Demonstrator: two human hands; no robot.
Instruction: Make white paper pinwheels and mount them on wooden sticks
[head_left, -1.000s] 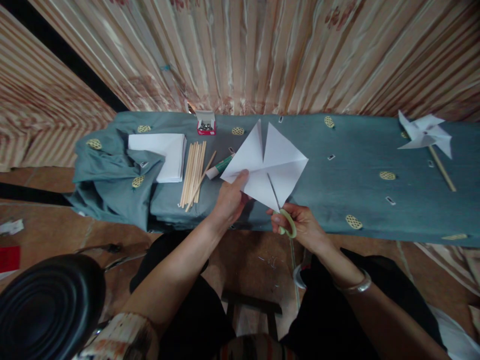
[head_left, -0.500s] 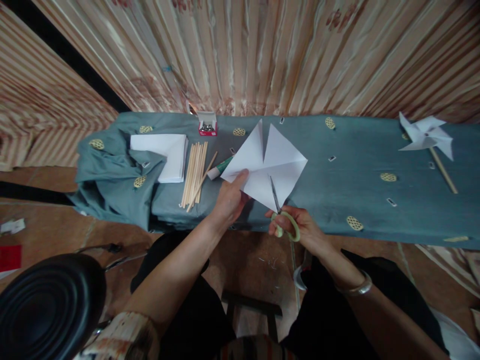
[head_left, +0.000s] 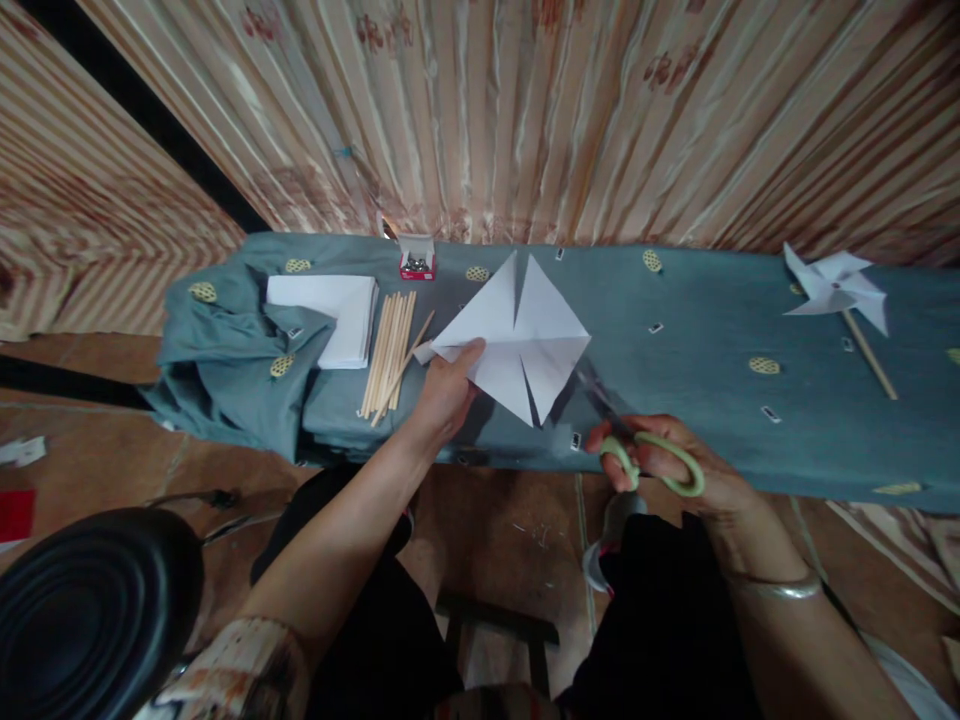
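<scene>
A square of white paper, turned like a diamond, has one slit from its top corner and another from its bottom corner. My left hand pinches the paper near its left corner, thumb on top. In my right hand is a pair of scissors with light green handles. Their blades are blurred and lie just right of the paper, apart from it. Partly under the paper's left side is a tube, mostly hidden.
Left on the cloth-covered table are folded white paper, several wooden sticks and a small red box of metal pieces. A paper pinwheel on a stick lies at right. A round black object stands lower left.
The scissors have come out of the paper and moved right with my right hand. A slit now shows at the bottom corner. The paper has shifted slightly left.
</scene>
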